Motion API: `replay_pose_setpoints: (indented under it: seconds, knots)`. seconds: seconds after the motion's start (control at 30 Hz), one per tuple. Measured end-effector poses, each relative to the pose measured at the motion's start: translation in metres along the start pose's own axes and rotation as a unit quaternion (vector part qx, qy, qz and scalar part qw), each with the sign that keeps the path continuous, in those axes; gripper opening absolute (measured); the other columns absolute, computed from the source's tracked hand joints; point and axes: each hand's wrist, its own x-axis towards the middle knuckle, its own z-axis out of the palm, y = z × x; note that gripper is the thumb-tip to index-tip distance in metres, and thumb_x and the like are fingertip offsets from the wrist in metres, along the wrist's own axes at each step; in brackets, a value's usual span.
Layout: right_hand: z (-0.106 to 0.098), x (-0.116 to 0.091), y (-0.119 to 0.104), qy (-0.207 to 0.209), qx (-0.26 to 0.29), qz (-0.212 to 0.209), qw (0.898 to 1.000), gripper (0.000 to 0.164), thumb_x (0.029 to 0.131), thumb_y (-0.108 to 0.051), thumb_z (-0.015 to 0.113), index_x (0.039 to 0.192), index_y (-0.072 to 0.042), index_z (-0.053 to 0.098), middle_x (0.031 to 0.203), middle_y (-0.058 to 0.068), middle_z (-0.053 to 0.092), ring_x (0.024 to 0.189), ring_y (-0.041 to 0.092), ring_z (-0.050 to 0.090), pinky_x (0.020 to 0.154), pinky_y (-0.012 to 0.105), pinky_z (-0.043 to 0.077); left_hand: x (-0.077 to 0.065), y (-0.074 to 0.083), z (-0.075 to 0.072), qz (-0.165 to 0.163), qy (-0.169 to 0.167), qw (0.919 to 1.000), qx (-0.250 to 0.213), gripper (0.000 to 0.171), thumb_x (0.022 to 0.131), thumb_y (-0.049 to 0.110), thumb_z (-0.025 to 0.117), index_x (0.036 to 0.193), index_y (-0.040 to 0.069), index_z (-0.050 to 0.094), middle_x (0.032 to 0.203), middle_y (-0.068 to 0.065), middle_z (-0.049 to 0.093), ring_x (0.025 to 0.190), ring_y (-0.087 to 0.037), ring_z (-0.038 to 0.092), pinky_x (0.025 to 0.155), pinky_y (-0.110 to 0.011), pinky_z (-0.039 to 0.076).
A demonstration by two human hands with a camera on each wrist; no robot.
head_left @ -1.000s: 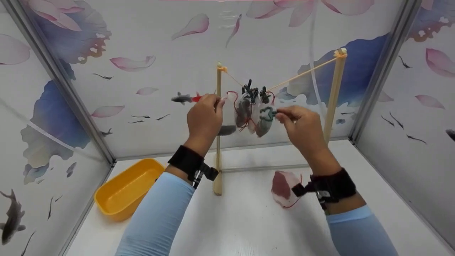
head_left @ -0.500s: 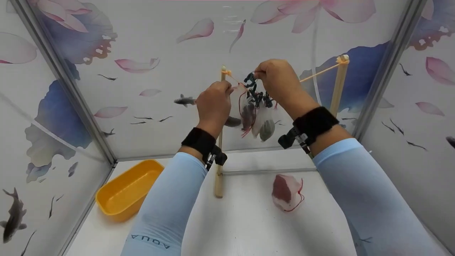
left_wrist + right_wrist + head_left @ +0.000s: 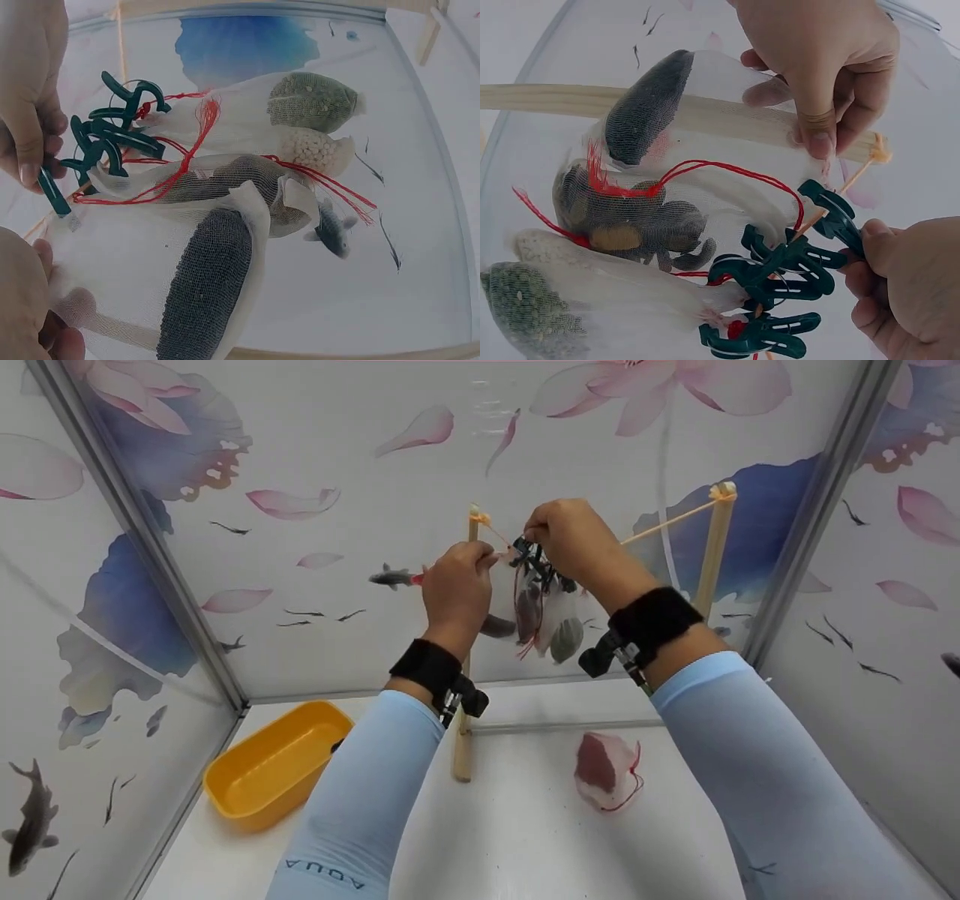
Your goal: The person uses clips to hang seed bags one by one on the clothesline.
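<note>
My left hand [image 3: 457, 592] pinches the top edge of a white mesh bag of dark grains [image 3: 206, 277] beside the orange string [image 3: 667, 521]. With thumb and fingers, my right hand [image 3: 574, 536] grips a dark green clip [image 3: 832, 214], its front end at the string by that bag's top corner. More green clips [image 3: 780, 274] hold bags on the string. These are a bag of brown, lumpy pieces [image 3: 630, 217], one of pale beads [image 3: 315, 150] and one of green bits [image 3: 311, 101]. Red drawstrings [image 3: 191, 142] trail from them.
Two wooden posts carry the string, a left post [image 3: 463, 757] and a right post [image 3: 716, 540]. A bag with dark red contents [image 3: 596, 761] lies on the white table [image 3: 525, 840]. At the left is a yellow basin [image 3: 217, 776]. Printed panels [image 3: 337, 457] enclose the space.
My right hand has brought the clip up and left from in front of the hanging bags to the string, then lowered it slightly. My left hand has shifted a little right with the bag edge.
</note>
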Motion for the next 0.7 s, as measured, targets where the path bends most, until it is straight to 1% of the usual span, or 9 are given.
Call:
replay_pose_setpoints:
  seconds: [0.13,0.2,0.3,0.4,0.47,0.5,0.57,0.63,0.7]
  knots:
    - [0.002,-0.002,0.002,-0.055,0.004,0.007,0.998,0.035,0.119,-0.014,0.060,0.149,0.000,0.071,0.150,0.023,0.070,0.140,0.040,0.068,0.115,0.052,0.058,-0.004,-0.002,0.001,-0.014,-0.007,0.9998,-0.008,0.023,0.114,0.028,0.072,0.121,0.011,0.085,0.113,-0.007,0.084,0.105,-0.023,0.083,0.088,-0.041,0.066]
    - [0.003,-0.003,0.003,-0.074,0.000,0.001,0.997,0.039,0.119,-0.015,0.060,0.155,0.000,0.066,0.153,0.023,0.067,0.141,0.040,0.066,0.114,0.052,0.057,-0.006,-0.003,0.001,-0.017,-0.009,0.9998,-0.009,0.024,0.114,0.029,0.071,0.122,0.010,0.084,0.114,-0.008,0.084,0.105,-0.023,0.083,0.089,-0.041,0.066]
    - [0.002,-0.008,0.005,-0.079,-0.005,-0.011,0.997,0.042,0.119,-0.018,0.061,0.157,0.000,0.065,0.151,0.024,0.067,0.142,0.041,0.064,0.115,0.054,0.056,-0.010,-0.004,0.002,-0.019,-0.010,0.9997,-0.011,0.025,0.115,0.029,0.070,0.124,0.010,0.084,0.116,-0.008,0.084,0.107,-0.023,0.083,0.090,-0.041,0.067]
    - [0.003,-0.015,0.008,-0.061,-0.008,-0.025,0.998,0.042,0.118,-0.021,0.065,0.155,-0.001,0.067,0.150,0.023,0.068,0.141,0.043,0.063,0.116,0.056,0.055,-0.015,-0.005,0.002,-0.016,-0.009,0.9997,-0.013,0.025,0.114,0.028,0.072,0.124,0.009,0.083,0.117,-0.008,0.084,0.108,-0.022,0.083,0.091,-0.039,0.067]
    - [0.004,-0.022,0.011,-0.030,-0.002,-0.036,0.999,0.041,0.117,-0.023,0.067,0.153,-0.003,0.070,0.150,0.022,0.070,0.138,0.043,0.063,0.116,0.058,0.054,-0.020,-0.005,0.001,-0.012,-0.007,0.9998,-0.015,0.024,0.114,0.028,0.072,0.125,0.009,0.083,0.117,-0.008,0.084,0.107,-0.022,0.083,0.092,-0.038,0.067]
    - [0.006,-0.026,0.014,-0.008,0.005,-0.042,0.999,0.041,0.116,-0.024,0.069,0.151,-0.004,0.071,0.149,0.021,0.070,0.136,0.043,0.063,0.115,0.058,0.054,-0.022,-0.005,0.001,-0.010,-0.006,0.9998,-0.018,0.024,0.114,0.027,0.072,0.125,0.009,0.083,0.116,-0.008,0.084,0.106,-0.022,0.082,0.092,-0.038,0.067]
    - [0.011,-0.036,0.021,0.056,0.023,-0.056,0.997,0.038,0.115,-0.025,0.071,0.146,-0.004,0.075,0.146,0.020,0.072,0.132,0.042,0.064,0.113,0.056,0.053,-0.027,-0.007,0.003,-0.003,-0.005,0.9997,-0.022,0.024,0.114,0.027,0.072,0.125,0.008,0.082,0.115,-0.008,0.084,0.105,-0.022,0.082,0.091,-0.039,0.067]
    - [0.017,-0.050,0.030,0.134,0.045,-0.076,0.987,0.032,0.114,-0.023,0.072,0.138,-0.003,0.078,0.138,0.019,0.075,0.125,0.041,0.067,0.105,0.050,0.055,-0.033,-0.010,0.004,0.002,-0.003,0.9995,-0.030,0.024,0.114,0.027,0.072,0.126,0.008,0.082,0.113,-0.008,0.083,0.101,-0.023,0.080,0.088,-0.040,0.066]
    - [0.023,-0.067,0.042,0.211,0.068,-0.093,0.971,0.027,0.113,-0.021,0.072,0.130,-0.002,0.081,0.127,0.019,0.078,0.113,0.036,0.070,0.095,0.038,0.055,-0.039,-0.014,0.004,0.006,0.004,0.9990,-0.044,0.025,0.114,0.027,0.072,0.126,0.007,0.082,0.111,-0.010,0.081,0.097,-0.024,0.078,0.084,-0.042,0.065]
